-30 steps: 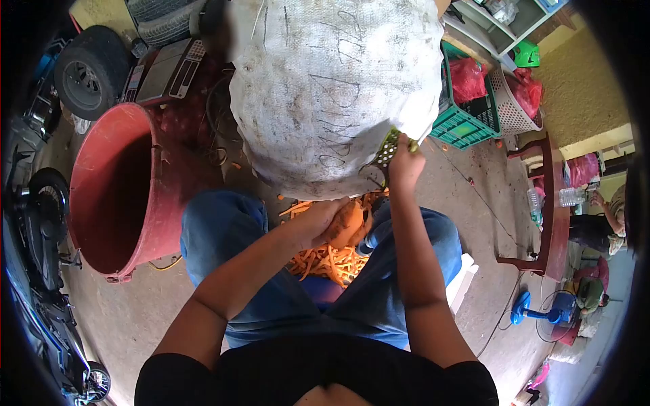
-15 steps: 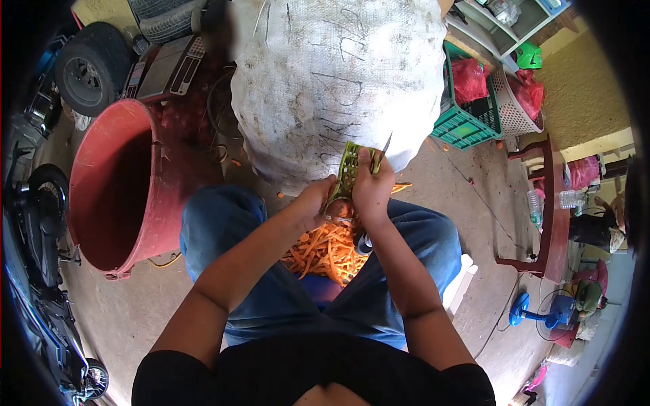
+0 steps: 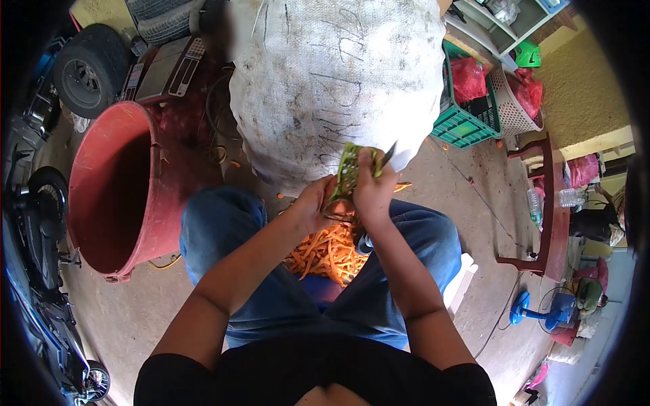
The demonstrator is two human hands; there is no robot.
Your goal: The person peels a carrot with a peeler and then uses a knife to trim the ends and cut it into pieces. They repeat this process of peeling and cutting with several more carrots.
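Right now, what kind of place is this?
Probably a garage or storage shed used for preparing vegetables: a tyre and a motorbike stand on the concrete floor, near a white sack, a weighing scale and a heap of carrot peelings.

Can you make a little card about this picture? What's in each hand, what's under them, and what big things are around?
left hand: holds an orange piece, mostly hidden
right hand: grips a green peeler against the piece
below hands: pile of orange peels, between the knees
in front: big white sack
left side: red tub
right side: green crate
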